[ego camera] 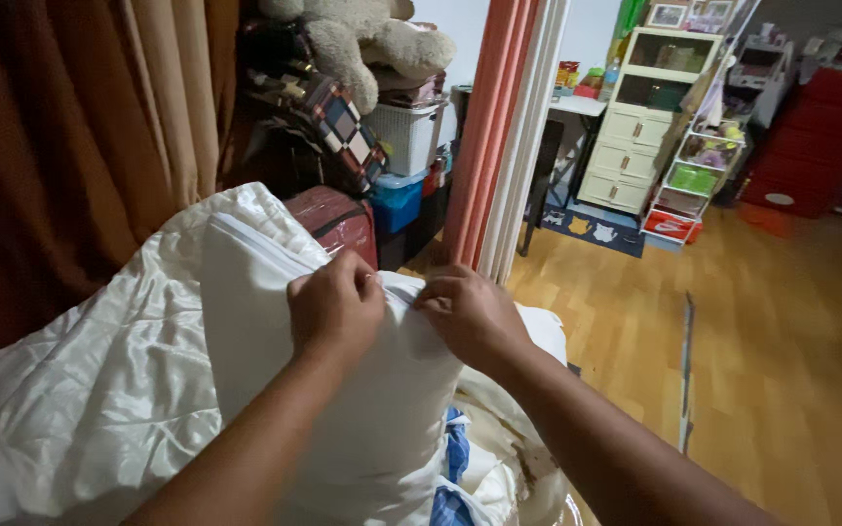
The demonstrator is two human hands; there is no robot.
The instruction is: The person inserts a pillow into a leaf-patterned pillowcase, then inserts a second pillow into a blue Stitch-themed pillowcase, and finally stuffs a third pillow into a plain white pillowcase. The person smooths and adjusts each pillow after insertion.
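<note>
A white pillow in a zippered white cover [275, 331] stands upright in front of me, resting against a shiny cream quilt [99, 380]. My left hand [335, 304] pinches the pillow's top edge by the zipper line. My right hand [468, 314] grips the same top edge just to the right, fingers closed on the fabric. The two hands nearly touch. A bit of blue-and-white cloth [454, 458] shows under the pillow.
Brown curtains [70, 127] hang at the left. Behind the pillow are a maroon bag [338, 219], stacked plastic bins [406, 146] and a plush bear [363, 39]. A pink curtain [489, 127] divides the room. Wooden floor [782, 341], a cream drawer cabinet [645, 127] and a red cabinet [816, 136] lie to the right.
</note>
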